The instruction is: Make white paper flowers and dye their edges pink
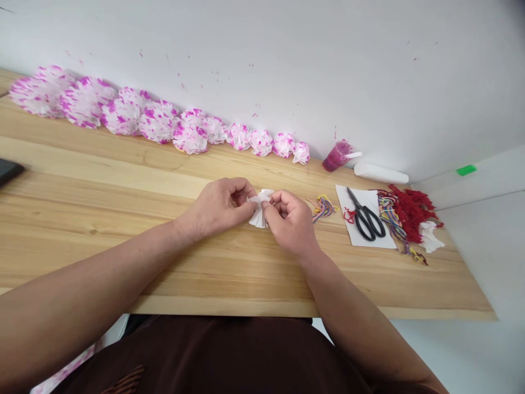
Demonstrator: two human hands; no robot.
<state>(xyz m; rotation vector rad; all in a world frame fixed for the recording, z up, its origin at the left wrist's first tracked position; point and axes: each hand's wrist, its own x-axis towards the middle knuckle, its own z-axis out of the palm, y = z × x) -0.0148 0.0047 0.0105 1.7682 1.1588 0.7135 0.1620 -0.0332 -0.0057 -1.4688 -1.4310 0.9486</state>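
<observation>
Over the middle of the wooden table [172,279], a small pleated white paper flower [258,218] is pinched between both hands, its folds fanned out toward me. My left hand [223,207] closes thumb and fingers on its left side. On the right side, my right hand [290,221] grips it with thumb and curled fingers. Whether a thread ties its middle cannot be made out behind the fingertips. Just right of my right hand lies a small bundle of coloured yarn [324,208].
White-and-magenta paper pompoms [159,121] line the wall, large to small. Beyond them stand a cup of magenta liquid [337,156] and a white roll [380,173]. Black-handled scissors [367,219] lie on white paper [356,238] beside red yarn [412,210]. A dark object [9,171] sits far left.
</observation>
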